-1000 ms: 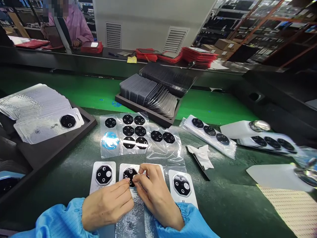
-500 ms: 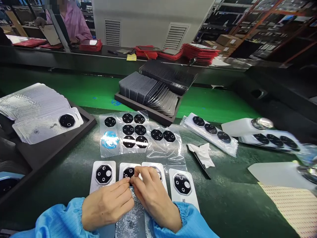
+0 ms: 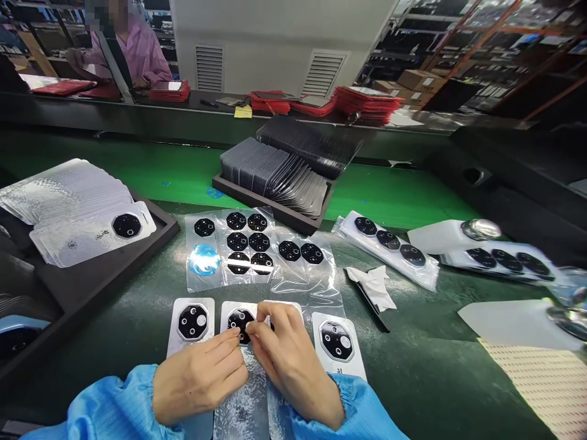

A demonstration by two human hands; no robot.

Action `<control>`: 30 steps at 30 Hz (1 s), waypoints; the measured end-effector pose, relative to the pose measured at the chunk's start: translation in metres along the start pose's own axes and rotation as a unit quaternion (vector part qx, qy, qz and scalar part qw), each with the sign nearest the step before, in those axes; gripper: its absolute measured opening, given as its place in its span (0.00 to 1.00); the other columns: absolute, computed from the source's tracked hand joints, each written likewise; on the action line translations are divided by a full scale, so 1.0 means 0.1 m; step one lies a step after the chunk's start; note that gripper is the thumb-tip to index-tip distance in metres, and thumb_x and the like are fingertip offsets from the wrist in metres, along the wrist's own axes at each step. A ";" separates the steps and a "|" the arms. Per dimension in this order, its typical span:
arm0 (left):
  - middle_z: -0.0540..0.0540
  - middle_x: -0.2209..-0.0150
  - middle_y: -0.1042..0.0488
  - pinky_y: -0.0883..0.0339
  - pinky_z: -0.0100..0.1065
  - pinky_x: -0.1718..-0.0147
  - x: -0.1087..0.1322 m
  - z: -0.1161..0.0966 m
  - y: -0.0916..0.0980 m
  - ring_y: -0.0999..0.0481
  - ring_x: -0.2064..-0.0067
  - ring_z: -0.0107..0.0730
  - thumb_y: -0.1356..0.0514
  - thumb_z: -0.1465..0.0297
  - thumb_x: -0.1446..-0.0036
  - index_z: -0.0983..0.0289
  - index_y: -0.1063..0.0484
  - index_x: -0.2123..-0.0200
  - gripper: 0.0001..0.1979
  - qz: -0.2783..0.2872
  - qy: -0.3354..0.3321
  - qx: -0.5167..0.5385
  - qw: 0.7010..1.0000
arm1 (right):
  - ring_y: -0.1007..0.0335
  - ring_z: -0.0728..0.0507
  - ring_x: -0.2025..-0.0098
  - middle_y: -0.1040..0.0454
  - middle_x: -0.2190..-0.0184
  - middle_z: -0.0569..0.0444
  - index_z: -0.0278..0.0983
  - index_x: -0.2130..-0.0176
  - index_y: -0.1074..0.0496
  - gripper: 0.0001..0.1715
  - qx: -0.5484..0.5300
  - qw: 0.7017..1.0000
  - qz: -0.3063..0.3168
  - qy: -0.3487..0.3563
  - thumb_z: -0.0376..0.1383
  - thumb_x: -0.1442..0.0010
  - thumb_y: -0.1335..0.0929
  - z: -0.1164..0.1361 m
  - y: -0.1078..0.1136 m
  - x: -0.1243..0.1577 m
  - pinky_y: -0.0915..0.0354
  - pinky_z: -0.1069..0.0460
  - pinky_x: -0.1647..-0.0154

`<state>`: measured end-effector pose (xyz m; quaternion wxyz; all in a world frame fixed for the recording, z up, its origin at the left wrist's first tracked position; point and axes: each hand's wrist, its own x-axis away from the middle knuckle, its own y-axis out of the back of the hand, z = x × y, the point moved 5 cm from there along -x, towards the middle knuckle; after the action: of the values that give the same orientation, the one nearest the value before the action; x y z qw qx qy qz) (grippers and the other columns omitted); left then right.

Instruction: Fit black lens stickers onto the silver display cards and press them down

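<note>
Four white phone back panels lie in a row in front of me, each with an octagonal camera plate. My left hand (image 3: 202, 382) rests over the second panel (image 3: 243, 397); its fingers are together, their tips at the edge of the black camera plate (image 3: 238, 322). From the right, my right hand (image 3: 296, 363) pinches thumb against fingers just above that same plate. Whatever is in the pinch is too small or hidden. It partly covers the third panel (image 3: 298, 307). The leftmost panel (image 3: 172, 336) and the rightmost panel (image 3: 355, 360) lie untouched.
Film sheets with black octagonal stickers (image 3: 237, 241) lie beyond the panels. A dark foam tray (image 3: 275, 203) holds stacked dark plates; another tray (image 3: 156, 244) at left holds silvery panels. Bagged stickers (image 3: 387, 241), crumpled white tissue (image 3: 378, 288) and a patterned sheet (image 3: 536, 385) sit rightward. Across the bench is a person (image 3: 142, 49).
My right hand has shifted slightly right, its pinch now a little apart from the left fingertips, and more of the black plate shows. My left hand has barely moved.
</note>
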<state>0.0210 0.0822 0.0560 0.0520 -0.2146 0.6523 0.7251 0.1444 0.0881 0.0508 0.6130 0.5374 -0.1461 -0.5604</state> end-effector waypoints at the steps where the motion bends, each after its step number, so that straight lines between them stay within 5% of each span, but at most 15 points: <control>1: 0.54 0.68 0.26 0.32 0.40 0.43 0.00 0.00 0.00 0.21 0.59 0.34 0.49 0.81 0.37 0.69 0.30 0.67 0.10 0.000 0.000 -0.003 1.000 | 0.38 0.41 0.61 0.31 0.61 0.47 0.36 0.63 0.31 0.12 0.003 1.000 0.000 0.006 0.23 0.38 0.40 0.01 -0.01 0.01 0.36 0.47 0.62; 6: 0.55 0.67 0.25 0.32 0.40 0.42 0.00 0.00 0.00 0.21 0.58 0.35 0.48 0.81 0.38 0.69 0.30 0.66 0.09 0.003 -0.002 -0.018 1.000 | 0.40 0.41 0.62 0.32 0.61 0.46 0.34 0.65 0.31 0.14 0.012 0.998 0.036 0.044 0.22 0.38 0.41 0.05 -0.09 0.02 0.38 0.46 0.64; 12: 0.54 0.68 0.26 0.33 0.40 0.42 0.00 0.00 0.01 0.22 0.59 0.33 0.48 0.82 0.38 0.69 0.31 0.68 0.10 0.014 -0.002 0.005 1.000 | 0.39 0.42 0.59 0.35 0.63 0.51 0.39 0.64 0.28 0.08 -0.153 0.983 -0.050 -0.083 0.29 0.38 0.35 -0.26 0.23 -0.07 0.36 0.47 0.61; 20: 0.53 0.69 0.28 0.33 0.44 0.41 0.01 0.04 0.00 0.23 0.57 0.33 0.48 0.82 0.37 0.69 0.31 0.70 0.10 0.023 0.007 0.051 0.998 | 0.29 0.43 0.64 0.25 0.68 0.53 0.40 0.66 0.23 0.08 -0.366 0.889 -0.085 -0.261 0.38 0.39 0.32 -0.69 0.17 0.07 0.32 0.48 0.63; 30: 0.52 0.71 0.30 0.34 0.48 0.41 0.06 0.12 -0.03 0.27 0.61 0.32 0.51 0.81 0.36 0.67 0.33 0.70 0.12 0.001 0.054 0.113 0.992 | 0.31 0.48 0.71 0.26 0.69 0.55 0.38 0.61 0.24 0.13 -0.477 0.813 -0.070 -0.327 0.43 0.44 0.28 -0.77 0.15 0.09 0.32 0.52 0.71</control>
<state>0.0132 0.0933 0.0516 0.0400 -0.2453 0.7319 0.6345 0.2153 0.1153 0.0306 0.6672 -0.0290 -0.0142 -0.7442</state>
